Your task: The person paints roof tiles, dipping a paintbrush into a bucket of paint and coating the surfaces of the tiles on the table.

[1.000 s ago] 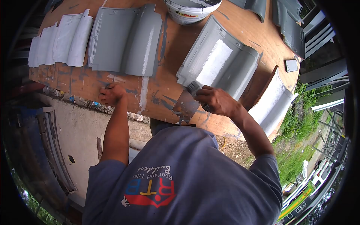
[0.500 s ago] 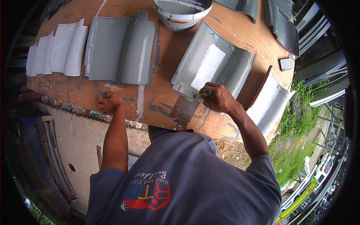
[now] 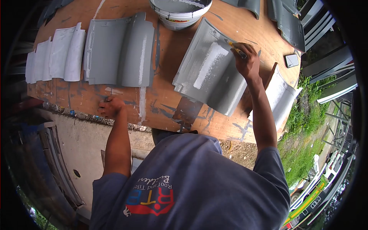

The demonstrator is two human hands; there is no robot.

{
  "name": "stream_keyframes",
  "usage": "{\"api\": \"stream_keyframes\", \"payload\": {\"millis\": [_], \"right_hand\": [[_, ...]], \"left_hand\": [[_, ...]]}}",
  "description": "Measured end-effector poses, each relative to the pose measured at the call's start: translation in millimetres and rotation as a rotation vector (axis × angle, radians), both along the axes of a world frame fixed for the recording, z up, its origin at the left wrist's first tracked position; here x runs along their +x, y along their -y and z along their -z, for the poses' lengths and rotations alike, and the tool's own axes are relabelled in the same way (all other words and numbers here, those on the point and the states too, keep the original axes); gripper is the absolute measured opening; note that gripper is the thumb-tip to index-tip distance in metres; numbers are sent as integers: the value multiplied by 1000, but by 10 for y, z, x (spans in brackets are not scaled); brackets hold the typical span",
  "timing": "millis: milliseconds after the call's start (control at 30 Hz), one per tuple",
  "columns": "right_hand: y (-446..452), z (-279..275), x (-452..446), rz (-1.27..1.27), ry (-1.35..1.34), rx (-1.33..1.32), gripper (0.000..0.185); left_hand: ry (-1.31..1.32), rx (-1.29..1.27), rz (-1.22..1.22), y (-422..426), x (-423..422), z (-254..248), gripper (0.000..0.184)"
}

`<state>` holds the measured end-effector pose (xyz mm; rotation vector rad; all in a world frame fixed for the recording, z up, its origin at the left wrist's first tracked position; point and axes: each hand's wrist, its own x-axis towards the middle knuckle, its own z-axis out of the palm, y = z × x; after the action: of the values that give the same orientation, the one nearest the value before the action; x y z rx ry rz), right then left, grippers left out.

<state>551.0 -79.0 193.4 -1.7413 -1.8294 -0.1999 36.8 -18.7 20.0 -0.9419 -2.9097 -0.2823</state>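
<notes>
My right hand (image 3: pixel 248 61) is closed round a paintbrush (image 3: pixel 234 46) with a yellow part on it, over the upper right of a roof tile (image 3: pixel 214 82). Wet grey paint covers most of this tile, and a white strip of its surface shows in the trough. My left hand (image 3: pixel 111 107) rests on the near edge of the wooden table (image 3: pixel 161 103), fingers curled under; whether anything is in them is hidden. Beyond the left hand lies another grey-painted tile (image 3: pixel 111 53) with a pale streak along its ridge. A white bucket (image 3: pixel 180 19) of grey paint stands past the tiles.
Several white unpainted tiles (image 3: pixel 63 53) overlap at the left. A white tile (image 3: pixel 278 97) leans at the right edge, near a small flat rectangular object (image 3: pixel 291 60). More grey tiles (image 3: pixel 285 27) lie at the far right. Grass (image 3: pixel 299 153) lies beyond the table.
My right hand has moved the paintbrush from the tile's near end up to its far right side. Grey paint now covers more of the white patch. My left hand stays in place.
</notes>
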Motion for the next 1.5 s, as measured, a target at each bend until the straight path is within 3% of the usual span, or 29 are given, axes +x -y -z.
{"api": "stream_keyframes", "payload": {"millis": [133, 367, 500, 567, 667, 733, 1033, 1100, 1300, 1500], "right_hand": [[277, 263, -292, -126, -42, -103, 21], [972, 126, -973, -398, -395, -517, 18], [838, -9, -833, -363, -616, -660, 15], [576, 6, -534, -177, -654, -733, 16], [195, 105, -124, -94, -569, -675, 17], [-20, 109, 47, -72, -340, -423, 17], [-225, -60, 161, 94, -222, -146, 17], [-63, 74, 74, 5, -146, -155, 19], [651, 249, -774, -297, -390, -312, 25], [886, 158, -1108, -404, -528, -594, 22]], "left_hand": [[-75, -4, -17, -18, -49, 97, 44], [-68, -23, -21, -19, -40, 127, 44], [-83, -20, -20, -21, -23, 85, 44], [-91, -26, -22, -12, -35, 89, 44], [-125, -12, -31, -28, -69, 193, 44], [-158, -1, -38, -49, -71, 180, 44], [-75, -29, -44, -21, -46, 111, 44], [-72, -25, -27, -25, -23, 76, 45], [-75, -21, -22, -28, -77, 175, 46], [-82, -4, -29, -32, -40, 122, 45]]}}
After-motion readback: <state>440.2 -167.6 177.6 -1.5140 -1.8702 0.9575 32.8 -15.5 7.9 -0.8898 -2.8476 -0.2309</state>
